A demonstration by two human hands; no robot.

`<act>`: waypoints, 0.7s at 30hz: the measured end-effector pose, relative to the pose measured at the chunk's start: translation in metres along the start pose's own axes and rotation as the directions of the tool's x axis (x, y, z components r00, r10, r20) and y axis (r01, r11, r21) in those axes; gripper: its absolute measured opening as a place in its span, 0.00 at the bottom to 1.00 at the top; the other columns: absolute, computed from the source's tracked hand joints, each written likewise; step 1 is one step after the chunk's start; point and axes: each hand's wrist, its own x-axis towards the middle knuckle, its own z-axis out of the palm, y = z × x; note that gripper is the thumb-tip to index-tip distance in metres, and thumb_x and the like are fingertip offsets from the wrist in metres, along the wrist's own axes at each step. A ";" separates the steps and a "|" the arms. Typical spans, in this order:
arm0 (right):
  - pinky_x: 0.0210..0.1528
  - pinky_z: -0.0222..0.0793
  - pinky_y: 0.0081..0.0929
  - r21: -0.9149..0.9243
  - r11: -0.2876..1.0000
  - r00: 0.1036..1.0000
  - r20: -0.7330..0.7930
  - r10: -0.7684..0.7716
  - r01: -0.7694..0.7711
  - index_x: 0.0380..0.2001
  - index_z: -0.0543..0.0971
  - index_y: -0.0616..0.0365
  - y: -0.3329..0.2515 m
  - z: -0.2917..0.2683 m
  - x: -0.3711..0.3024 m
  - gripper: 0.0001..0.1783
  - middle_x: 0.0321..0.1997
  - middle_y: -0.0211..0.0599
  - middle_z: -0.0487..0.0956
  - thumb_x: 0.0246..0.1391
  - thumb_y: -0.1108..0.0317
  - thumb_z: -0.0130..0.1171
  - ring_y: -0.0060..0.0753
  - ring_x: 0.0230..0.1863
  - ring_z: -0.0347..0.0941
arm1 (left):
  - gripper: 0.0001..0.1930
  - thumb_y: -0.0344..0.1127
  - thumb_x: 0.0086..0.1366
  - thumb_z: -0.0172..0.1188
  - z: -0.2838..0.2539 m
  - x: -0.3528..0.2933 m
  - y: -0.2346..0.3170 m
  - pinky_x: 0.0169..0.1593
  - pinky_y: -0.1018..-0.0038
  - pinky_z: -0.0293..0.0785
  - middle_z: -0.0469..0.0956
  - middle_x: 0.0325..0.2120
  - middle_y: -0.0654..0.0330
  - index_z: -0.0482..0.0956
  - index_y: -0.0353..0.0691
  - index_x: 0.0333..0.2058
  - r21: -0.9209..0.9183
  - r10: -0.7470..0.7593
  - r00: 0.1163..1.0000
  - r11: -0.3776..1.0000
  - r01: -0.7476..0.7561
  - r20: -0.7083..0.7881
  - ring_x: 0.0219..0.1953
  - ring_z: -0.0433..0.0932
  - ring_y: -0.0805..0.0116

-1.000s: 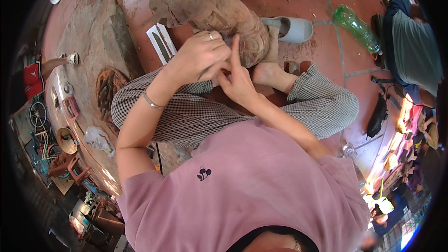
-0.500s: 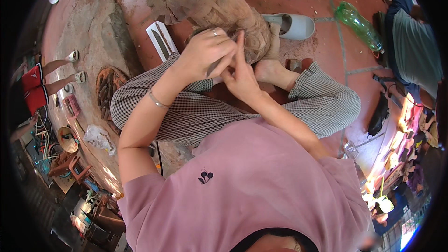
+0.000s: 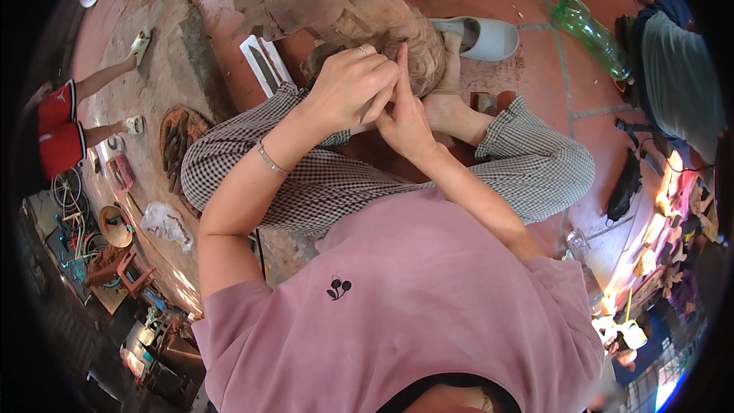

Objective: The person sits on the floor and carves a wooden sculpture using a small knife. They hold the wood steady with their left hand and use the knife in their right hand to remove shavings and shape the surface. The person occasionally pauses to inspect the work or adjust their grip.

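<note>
A carved brown wooden figure point(image 3: 375, 16) lies in front of my crossed legs, its rounded, grooved end near my hands. My left hand point(image 3: 353, 84) is closed, and a thin dark metal carving tool point(image 3: 366, 111) shows below its fingers; most of the tool is hidden. Against it rests my right hand point(image 3: 407, 123), index finger stretched toward the carved wood and the other fingers bent. What the right fingers grip is hidden. A bare foot point(image 3: 455, 116) touches the carving's near right side.
Left of the carving lies a narrow white tray point(image 3: 249, 49) with a dark blade-like piece. A round basket point(image 3: 170, 116) holds several dark rods. A grey slipper point(image 3: 497, 38), a green plastic bottle point(image 3: 592, 35) and a black pouch point(image 3: 623, 187) lie rightward. Another person point(image 3: 60, 134) stands far left.
Both hands have shifted slightly right along the wood, still together, and less of the tool shows under my left hand. The person at far left has moved their legs apart.
</note>
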 end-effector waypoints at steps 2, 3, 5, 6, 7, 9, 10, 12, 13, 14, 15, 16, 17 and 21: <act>0.37 0.77 0.43 -0.018 0.986 0.985 -0.048 -0.168 0.167 0.71 0.28 0.66 0.009 0.009 0.002 0.59 0.35 0.52 0.83 0.51 0.74 0.60 0.57 0.34 0.81 | 0.05 0.29 0.52 0.63 -0.001 -0.001 -0.003 0.34 0.67 0.73 0.76 0.23 0.57 0.77 0.38 0.28 0.000 0.004 0.999 1.000 -0.004 0.035 0.30 0.75 0.58; 0.38 0.77 0.43 -0.011 0.985 0.984 -0.028 -0.174 0.173 0.71 0.28 0.67 0.005 0.010 0.001 0.59 0.35 0.52 0.83 0.51 0.74 0.60 0.57 0.34 0.81 | 0.06 0.30 0.52 0.63 -0.006 -0.002 -0.004 0.32 0.67 0.73 0.76 0.23 0.57 0.77 0.38 0.29 -0.011 0.025 0.999 1.000 -0.024 0.028 0.28 0.76 0.57; 0.38 0.77 0.42 0.016 0.984 0.983 0.035 -0.181 0.180 0.71 0.27 0.67 -0.001 0.010 0.002 0.60 0.34 0.51 0.83 0.51 0.74 0.61 0.56 0.34 0.81 | 0.06 0.30 0.52 0.63 -0.012 -0.009 -0.005 0.31 0.66 0.73 0.76 0.23 0.57 0.77 0.38 0.29 0.024 -0.038 0.997 0.999 0.037 0.063 0.28 0.76 0.57; 0.37 0.77 0.42 0.010 0.984 0.983 0.031 -0.181 0.180 0.71 0.27 0.67 0.000 0.010 0.001 0.60 0.34 0.51 0.83 0.51 0.74 0.61 0.55 0.34 0.81 | 0.06 0.30 0.52 0.63 -0.013 -0.012 -0.003 0.30 0.66 0.72 0.76 0.23 0.57 0.77 0.38 0.29 0.042 -0.072 0.994 0.997 0.069 0.080 0.27 0.76 0.57; 0.37 0.77 0.41 0.005 0.984 0.983 0.028 -0.181 0.180 0.71 0.27 0.67 0.002 0.008 0.000 0.60 0.33 0.50 0.83 0.51 0.74 0.61 0.55 0.34 0.81 | 0.05 0.29 0.53 0.62 -0.012 -0.010 0.000 0.29 0.66 0.72 0.76 0.24 0.56 0.77 0.37 0.30 0.026 -0.033 0.999 0.999 0.032 0.034 0.27 0.76 0.56; 0.36 0.76 0.40 -0.029 0.978 0.979 -0.010 -0.206 0.206 0.71 0.27 0.67 0.004 0.008 0.001 0.60 0.32 0.48 0.83 0.51 0.75 0.61 0.54 0.33 0.81 | 0.05 0.28 0.54 0.62 -0.008 -0.002 0.002 0.30 0.66 0.73 0.76 0.24 0.55 0.76 0.37 0.30 -0.038 -0.019 1.000 0.999 0.019 0.018 0.27 0.76 0.55; 0.36 0.76 0.39 -0.061 0.973 0.973 -0.047 -0.228 0.225 0.71 0.27 0.68 0.005 0.008 0.003 0.60 0.32 0.47 0.83 0.51 0.75 0.61 0.54 0.33 0.81 | 0.05 0.28 0.54 0.62 -0.008 0.000 0.001 0.30 0.66 0.73 0.76 0.24 0.55 0.76 0.36 0.30 -0.070 -0.013 1.000 0.997 0.013 0.009 0.27 0.76 0.55; 0.36 0.76 0.39 -0.055 0.971 0.970 -0.062 -0.235 0.232 0.71 0.27 0.68 0.005 0.009 0.004 0.59 0.32 0.46 0.83 0.51 0.75 0.60 0.54 0.33 0.81 | 0.03 0.27 0.56 0.60 -0.007 -0.003 -0.006 0.31 0.65 0.73 0.76 0.24 0.54 0.76 0.36 0.30 -0.097 -0.015 1.000 0.995 0.017 0.015 0.27 0.76 0.54; 0.36 0.76 0.39 -0.015 0.975 0.974 -0.036 -0.222 0.222 0.71 0.27 0.68 0.005 0.014 0.003 0.59 0.32 0.46 0.84 0.51 0.75 0.60 0.54 0.33 0.81 | 0.03 0.27 0.57 0.60 -0.009 -0.006 -0.009 0.31 0.65 0.73 0.76 0.23 0.54 0.76 0.36 0.30 -0.104 -0.012 1.000 0.995 0.013 0.006 0.27 0.76 0.54; 0.36 0.76 0.39 0.023 0.978 0.978 -0.009 -0.207 0.207 0.71 0.27 0.68 0.001 0.017 0.003 0.59 0.33 0.45 0.84 0.52 0.75 0.60 0.54 0.33 0.81 | 0.03 0.27 0.57 0.60 -0.011 -0.010 -0.012 0.32 0.65 0.73 0.75 0.23 0.54 0.76 0.36 0.30 -0.115 -0.008 1.000 0.993 0.008 -0.004 0.27 0.75 0.54; 0.37 0.77 0.39 0.009 0.985 0.984 0.046 -0.171 0.171 0.71 0.27 0.67 -0.006 0.014 0.004 0.59 0.34 0.46 0.84 0.52 0.75 0.60 0.53 0.34 0.82 | 0.03 0.27 0.58 0.59 -0.020 -0.012 -0.013 0.33 0.65 0.73 0.75 0.23 0.55 0.77 0.35 0.31 -0.109 -0.050 0.998 0.993 0.054 0.045 0.26 0.75 0.53; 0.36 0.77 0.40 0.007 0.985 0.984 0.048 -0.172 0.172 0.71 0.27 0.67 -0.008 0.013 0.006 0.59 0.34 0.46 0.84 0.52 0.75 0.60 0.53 0.34 0.82 | 0.02 0.26 0.58 0.59 -0.021 -0.013 -0.014 0.33 0.65 0.73 0.75 0.23 0.55 0.77 0.35 0.31 -0.103 -0.054 0.998 0.993 0.058 0.043 0.26 0.75 0.53; 0.36 0.77 0.40 0.009 0.984 0.983 0.052 -0.177 0.177 0.71 0.27 0.67 -0.009 0.014 0.009 0.58 0.34 0.46 0.84 0.52 0.75 0.60 0.53 0.34 0.82 | 0.02 0.26 0.58 0.59 -0.024 -0.014 -0.014 0.33 0.65 0.73 0.75 0.22 0.55 0.77 0.35 0.31 -0.092 -0.061 0.997 0.994 0.065 0.040 0.26 0.75 0.53; 0.36 0.77 0.40 -0.004 0.981 0.975 -0.104 -0.194 0.195 0.71 0.27 0.65 -0.004 0.018 0.002 0.58 0.34 0.46 0.84 0.53 0.75 0.59 0.54 0.34 0.82 | 0.02 0.25 0.59 0.59 -0.009 -0.008 -0.015 0.33 0.65 0.72 0.74 0.23 0.53 0.76 0.34 0.31 -0.206 0.008 0.998 0.978 -0.019 -0.055 0.27 0.75 0.53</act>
